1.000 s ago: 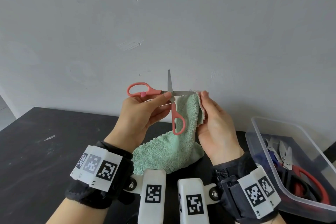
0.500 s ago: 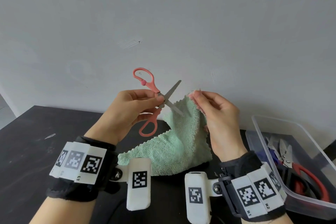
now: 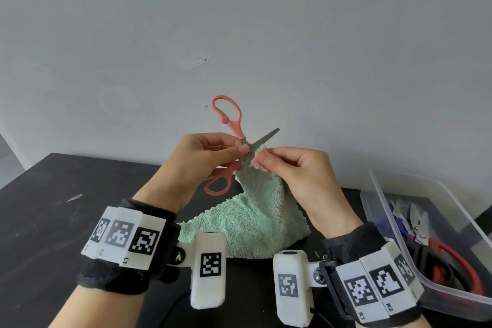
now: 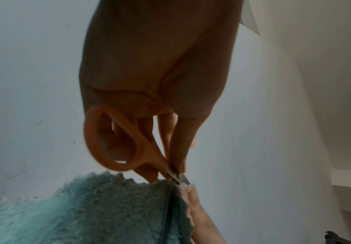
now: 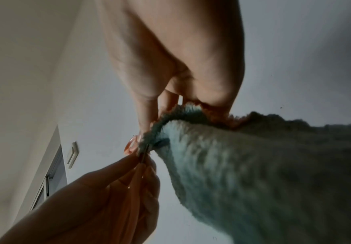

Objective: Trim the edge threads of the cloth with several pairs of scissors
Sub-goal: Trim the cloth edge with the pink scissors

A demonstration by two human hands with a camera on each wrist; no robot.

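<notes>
Coral-handled scissors (image 3: 229,122) are held up in front of the wall, handles spread wide apart. My left hand (image 3: 241,148) pinches them at the pivot, no finger through a loop. One blade (image 3: 266,137) points up and right over the cloth's top corner; the other is hidden. My right hand (image 3: 259,161) pinches that raised corner of the mint-green terry cloth (image 3: 247,221), whose lower part lies on the black table (image 3: 53,221). In the left wrist view a handle loop (image 4: 111,140) sits just above the cloth (image 4: 86,206). In the right wrist view the cloth (image 5: 253,165) hangs from my fingers (image 5: 147,118).
A clear plastic bin (image 3: 378,189) stands at the table's right edge, holding several more scissors, one pair with red handles (image 3: 458,261). A grey wall rises right behind the table. A small light scrap (image 3: 74,197) lies on the left of the table.
The hands parted half a second ago and have now closed in again. The scissors turned so one handle points up, and a blade lies against the pinched cloth corner.
</notes>
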